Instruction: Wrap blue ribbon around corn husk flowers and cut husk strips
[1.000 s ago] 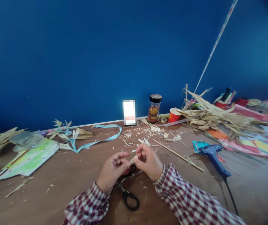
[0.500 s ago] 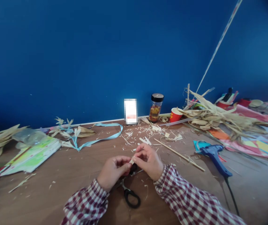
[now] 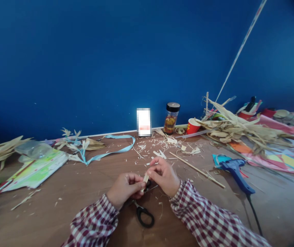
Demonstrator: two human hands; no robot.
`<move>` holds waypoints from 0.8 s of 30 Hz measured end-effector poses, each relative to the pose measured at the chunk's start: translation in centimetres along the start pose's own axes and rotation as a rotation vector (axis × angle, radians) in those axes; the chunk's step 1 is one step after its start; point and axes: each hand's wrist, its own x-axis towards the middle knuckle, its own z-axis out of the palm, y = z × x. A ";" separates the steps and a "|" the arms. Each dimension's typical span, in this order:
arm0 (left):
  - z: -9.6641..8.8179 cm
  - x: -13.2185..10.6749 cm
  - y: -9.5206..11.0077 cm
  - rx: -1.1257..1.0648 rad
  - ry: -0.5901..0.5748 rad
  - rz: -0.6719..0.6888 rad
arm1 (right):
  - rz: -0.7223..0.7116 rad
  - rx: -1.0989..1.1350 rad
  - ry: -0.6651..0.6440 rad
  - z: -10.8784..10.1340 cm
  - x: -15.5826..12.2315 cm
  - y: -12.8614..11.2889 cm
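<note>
Pinching a pale strip (image 3: 145,178) at the frame's lower centre, my left hand (image 3: 125,189) grips its lower end and my right hand (image 3: 165,177) its upper, partly hiding black-handled scissors (image 3: 138,211) on the bench (image 3: 82,183).

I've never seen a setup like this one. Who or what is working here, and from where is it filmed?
No machine: these are a person's own bare hands. One camera, worn on the head, looks forward and down. The left hand and right hand both hold a small pale piece. Below them, scissors lie on the table. Beyond are scraps and a jar. Rightward lie a stick, glue gun and dry husks; leftward, a blue ribbon.
</note>
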 end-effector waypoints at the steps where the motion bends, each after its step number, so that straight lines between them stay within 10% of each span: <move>1: 0.0 0.0 0.0 -0.009 0.007 -0.013 | 0.002 0.005 -0.006 0.0 0.0 0.0; 20: -0.3 0.2 0.3 -0.152 0.107 0.016 | -0.075 -0.103 0.091 -0.1 -0.1 -0.3; 24: -1.3 0.4 1.0 -0.342 0.207 0.056 | -0.218 -0.504 -0.175 0.4 -1.3 -0.8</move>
